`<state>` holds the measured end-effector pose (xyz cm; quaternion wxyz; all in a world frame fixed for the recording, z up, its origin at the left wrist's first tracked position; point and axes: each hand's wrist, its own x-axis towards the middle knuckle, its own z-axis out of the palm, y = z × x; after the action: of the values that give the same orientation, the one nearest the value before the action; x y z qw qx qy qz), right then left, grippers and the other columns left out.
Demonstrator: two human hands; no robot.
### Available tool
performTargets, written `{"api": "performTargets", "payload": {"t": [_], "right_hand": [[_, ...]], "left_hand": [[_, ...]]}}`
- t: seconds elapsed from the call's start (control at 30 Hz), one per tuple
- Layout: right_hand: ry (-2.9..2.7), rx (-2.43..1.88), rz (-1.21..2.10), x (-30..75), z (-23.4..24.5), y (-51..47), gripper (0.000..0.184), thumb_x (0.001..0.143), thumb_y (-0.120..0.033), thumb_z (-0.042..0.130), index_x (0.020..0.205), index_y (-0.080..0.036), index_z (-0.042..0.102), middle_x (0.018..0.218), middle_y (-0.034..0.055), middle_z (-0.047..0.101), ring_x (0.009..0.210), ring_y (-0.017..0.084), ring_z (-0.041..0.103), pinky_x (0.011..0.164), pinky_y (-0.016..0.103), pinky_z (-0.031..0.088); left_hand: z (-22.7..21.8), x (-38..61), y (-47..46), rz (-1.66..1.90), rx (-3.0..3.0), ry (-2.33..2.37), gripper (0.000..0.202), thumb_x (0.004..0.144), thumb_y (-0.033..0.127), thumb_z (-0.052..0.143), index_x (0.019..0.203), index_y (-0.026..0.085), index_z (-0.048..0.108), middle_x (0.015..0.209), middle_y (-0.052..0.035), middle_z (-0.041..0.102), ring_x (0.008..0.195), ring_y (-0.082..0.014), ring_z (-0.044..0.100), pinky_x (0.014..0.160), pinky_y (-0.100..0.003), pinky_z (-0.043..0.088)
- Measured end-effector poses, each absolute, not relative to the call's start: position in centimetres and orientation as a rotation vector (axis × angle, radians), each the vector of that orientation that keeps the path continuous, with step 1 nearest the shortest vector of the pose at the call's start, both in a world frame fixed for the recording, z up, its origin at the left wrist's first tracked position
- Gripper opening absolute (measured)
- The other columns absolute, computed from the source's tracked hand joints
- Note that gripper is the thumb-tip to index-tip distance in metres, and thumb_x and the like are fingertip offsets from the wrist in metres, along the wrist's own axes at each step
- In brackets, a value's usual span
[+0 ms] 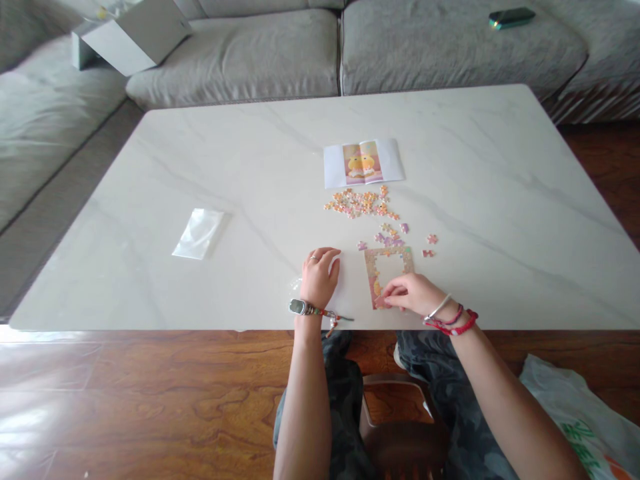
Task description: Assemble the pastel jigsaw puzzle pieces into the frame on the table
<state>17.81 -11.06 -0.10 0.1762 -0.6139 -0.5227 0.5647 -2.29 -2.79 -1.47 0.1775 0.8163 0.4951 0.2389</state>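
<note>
A partly joined jigsaw puzzle [371, 270] lies near the front edge of the table, its border pieces making a frame around a bare middle. My right hand [414, 291] is over its lower right part, with the fingertips pinched on a pinkish puzzle piece [381, 302] at the bottom border. Fingers cover part of that piece and the lower right border. To the left of the puzzle, my left hand [320, 275] rests on the tabletop, thumb apart from the bent fingers, holding nothing. Several purple and yellow loose pieces [391, 241] touch or lie close to the top border.
Farther back is a pile of orange and pink pieces [356, 203], below a creased picture sheet [363, 164]. Two pink pieces [432, 239] sit to the right. A clear plastic bag [199, 233] lies left on the marble-patterned table [125, 200]. A phone [512, 18] is on the sofa.
</note>
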Motion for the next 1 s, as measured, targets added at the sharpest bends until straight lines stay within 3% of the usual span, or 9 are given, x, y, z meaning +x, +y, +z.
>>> {"api": "performTargets", "payload": {"t": [0.23, 0.47, 0.7, 0.87, 1.0], "right_hand": [[-1.610, -1.697, 1.536, 17.8, 0.2, -11.0, 0.012, 0.065, -0.022, 0.055, 0.071, -0.018, 0.066, 0.070, 0.0022, 0.068, 0.063, 0.013, 0.061, 0.057, 0.022, 0.046], [-1.784, -1.696, 1.361, 17.0, 0.1, -12.0, 0.015, 0.071, -0.021, 0.052, 0.077, -0.019, 0.065, 0.072, 0.0014, 0.068, 0.065, 0.013, 0.061, 0.062, 0.023, 0.045], [-1.881, -1.739, 1.204, 16.0, 0.2, -12.2, 0.009, 0.070, -0.017, 0.052, 0.071, -0.019, 0.061, 0.067, 0.0009, 0.066, 0.061, 0.012, 0.059, 0.058, 0.022, 0.044], [-1.855, -1.735, 1.235, 15.8, 0.3, -12.2, 0.009, 0.070, -0.018, 0.053, 0.071, -0.019, 0.061, 0.066, 0.0010, 0.066, 0.061, 0.012, 0.059, 0.057, 0.022, 0.044], [-1.742, -1.730, 1.284, 17.5, 0.4, -11.8, 0.016, 0.069, -0.021, 0.054, 0.082, -0.020, 0.063, 0.069, 0.0014, 0.067, 0.062, 0.013, 0.060, 0.060, 0.024, 0.046]], "left_hand": [[-1.6, -2.3, -2.9, 0.672, 2.311, 1.403, 0.022, 0.079, 0.021, 0.041, 0.095, 0.019, 0.057, 0.097, -0.0048, 0.057, 0.091, -0.0172, 0.051, 0.084, -0.033, 0.040], [-1.5, -2.1, -3.2, 0.649, 2.319, 1.403, 0.023, 0.080, 0.021, 0.040, 0.096, 0.019, 0.057, 0.097, -0.0043, 0.057, 0.092, -0.0173, 0.050, 0.083, -0.033, 0.040], [-1.3, -1.9, -3.5, 0.638, 2.324, 1.400, 0.023, 0.080, 0.021, 0.040, 0.096, 0.020, 0.057, 0.097, -0.0041, 0.058, 0.091, -0.0176, 0.050, 0.083, -0.034, 0.040], [-1.3, -2.0, -3.6, 0.636, 2.321, 1.394, 0.023, 0.080, 0.021, 0.040, 0.096, 0.020, 0.057, 0.097, -0.0041, 0.058, 0.091, -0.0175, 0.051, 0.083, -0.034, 0.040], [-1.4, -2.1, -3.5, 0.634, 2.323, 1.390, 0.023, 0.080, 0.021, 0.040, 0.096, 0.020, 0.056, 0.097, -0.0042, 0.057, 0.092, -0.0172, 0.050, 0.084, -0.033, 0.040]]}}
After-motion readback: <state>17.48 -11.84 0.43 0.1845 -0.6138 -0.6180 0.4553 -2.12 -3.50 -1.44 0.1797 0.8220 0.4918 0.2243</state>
